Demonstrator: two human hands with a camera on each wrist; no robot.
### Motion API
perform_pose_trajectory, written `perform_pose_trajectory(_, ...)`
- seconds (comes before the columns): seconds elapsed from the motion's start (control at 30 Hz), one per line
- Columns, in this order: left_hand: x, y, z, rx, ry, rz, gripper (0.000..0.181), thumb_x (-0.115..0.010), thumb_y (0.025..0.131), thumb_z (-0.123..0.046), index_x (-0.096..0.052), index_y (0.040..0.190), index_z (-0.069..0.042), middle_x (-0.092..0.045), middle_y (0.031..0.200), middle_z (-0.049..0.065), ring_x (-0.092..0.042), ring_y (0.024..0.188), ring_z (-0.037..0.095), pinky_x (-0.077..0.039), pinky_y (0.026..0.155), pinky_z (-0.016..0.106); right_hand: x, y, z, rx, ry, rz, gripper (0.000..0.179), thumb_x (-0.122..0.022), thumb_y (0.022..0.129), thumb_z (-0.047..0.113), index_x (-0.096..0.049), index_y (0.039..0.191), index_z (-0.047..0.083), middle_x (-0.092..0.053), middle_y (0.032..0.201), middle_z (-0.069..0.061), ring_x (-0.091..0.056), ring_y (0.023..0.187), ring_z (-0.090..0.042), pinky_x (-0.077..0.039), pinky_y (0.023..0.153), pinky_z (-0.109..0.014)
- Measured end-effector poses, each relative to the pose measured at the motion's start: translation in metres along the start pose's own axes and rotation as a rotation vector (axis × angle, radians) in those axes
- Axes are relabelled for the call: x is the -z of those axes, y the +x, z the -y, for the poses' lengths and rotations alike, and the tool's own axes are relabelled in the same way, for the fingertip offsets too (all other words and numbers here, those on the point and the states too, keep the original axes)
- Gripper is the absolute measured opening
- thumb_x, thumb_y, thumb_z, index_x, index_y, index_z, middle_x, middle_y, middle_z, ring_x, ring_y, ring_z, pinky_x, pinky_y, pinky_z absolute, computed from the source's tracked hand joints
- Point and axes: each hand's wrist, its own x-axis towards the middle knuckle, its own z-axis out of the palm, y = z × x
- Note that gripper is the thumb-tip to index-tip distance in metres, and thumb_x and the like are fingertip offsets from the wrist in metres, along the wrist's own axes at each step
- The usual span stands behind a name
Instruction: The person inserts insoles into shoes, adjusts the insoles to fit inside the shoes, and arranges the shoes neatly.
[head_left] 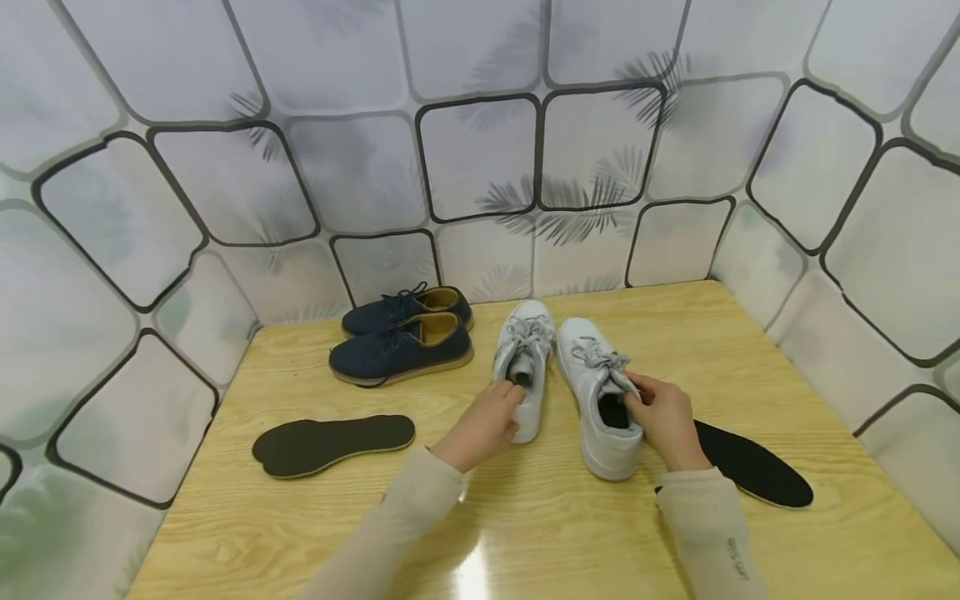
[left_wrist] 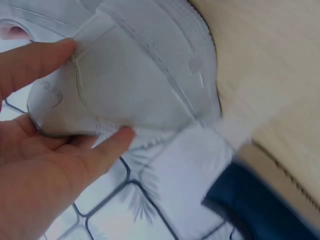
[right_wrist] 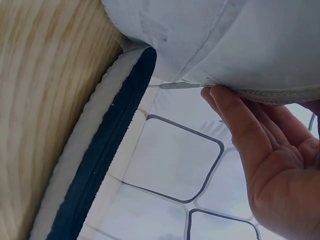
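Two white lace-up sneakers stand side by side on the wooden table, toes toward the wall. My left hand (head_left: 487,423) grips the left sneaker (head_left: 534,400) at its collar; in the left wrist view its digits touch the outside of the sneaker (left_wrist: 130,75). The right sneaker (head_left: 609,450) has its opening toward me, its inside dark. My right hand (head_left: 667,417) pinches its collar on the right side, thumb at the opening. In the right wrist view, fingers (right_wrist: 245,125) lie along the edge of that sneaker (right_wrist: 260,45).
A dark insole (head_left: 330,442) lies flat on the left of the table (head_left: 525,542). Another black insole (head_left: 757,467) lies at right, partly behind my right wrist. Two navy lace-up shoes (head_left: 397,350) stand at back left, near the patterned wall (head_left: 480,158).
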Motion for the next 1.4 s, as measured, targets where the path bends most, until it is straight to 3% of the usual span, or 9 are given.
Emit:
perform_pose_trajectory(0.27, -0.006, -0.003, -0.025, -0.054, 0.033, -0.070, 0.030, -0.074, 0.083, -0.005, -0.053, 0.104, -0.004, -0.053, 0.094, 0.006, -0.051, 0.086, 0.022, -0.044, 0.079, 0.031, 0.001, 0.004, 0.004, 0.038, 0.004, -0.005, 0.037, -0.058, 0.090, 0.004, -0.060, 0.127, -0.003, -0.061, 0.118, -0.028, -0.063, 0.103, -0.041, -0.052, 0.084, -0.048)
perform_pose_trajectory(0.53, -0.012, -0.007, -0.042, -0.039, 0.049, -0.060, 0.031, -0.074, 0.084, -0.008, -0.052, 0.105, -0.006, -0.052, 0.097, 0.004, -0.049, 0.088, 0.019, -0.042, 0.079, 0.028, -0.001, 0.011, 0.004, 0.063, 0.032, -0.001, 0.038, -0.057, 0.090, 0.003, -0.059, 0.127, -0.005, -0.059, 0.120, -0.030, -0.061, 0.106, -0.042, -0.050, 0.086, -0.049)
perform_pose_trajectory(1.0, -0.014, -0.008, -0.049, -0.037, 0.045, -0.051, 0.030, -0.074, 0.083, -0.008, -0.054, 0.105, -0.008, -0.054, 0.098, 0.003, -0.050, 0.091, 0.019, -0.042, 0.081, 0.028, 0.002, 0.009, 0.001, 0.035, 0.030, 0.003, 0.038, -0.058, 0.091, 0.004, -0.059, 0.128, -0.004, -0.057, 0.123, -0.030, -0.060, 0.106, -0.043, -0.050, 0.086, -0.049)
perform_pose_trajectory(1.27, -0.018, -0.004, -0.047, -0.042, 0.035, -0.143, 0.032, -0.076, 0.075, -0.002, -0.053, 0.098, -0.007, -0.053, 0.092, 0.004, -0.050, 0.086, 0.020, -0.043, 0.078, 0.029, 0.008, 0.016, 0.003, 0.105, -0.020, 0.078, 0.041, -0.058, 0.093, 0.003, -0.053, 0.133, -0.006, -0.055, 0.125, -0.031, -0.060, 0.107, -0.045, -0.052, 0.084, -0.049)
perform_pose_trajectory(1.4, -0.018, -0.004, -0.049, -0.020, 0.034, -0.145, 0.032, -0.075, 0.075, -0.001, -0.054, 0.097, -0.006, -0.054, 0.093, 0.004, -0.051, 0.087, 0.020, -0.044, 0.080, 0.029, 0.010, 0.016, 0.001, 0.109, -0.015, 0.128, 0.044, -0.058, 0.095, 0.007, -0.050, 0.136, -0.004, -0.052, 0.130, -0.031, -0.058, 0.110, -0.045, -0.051, 0.086, -0.049)
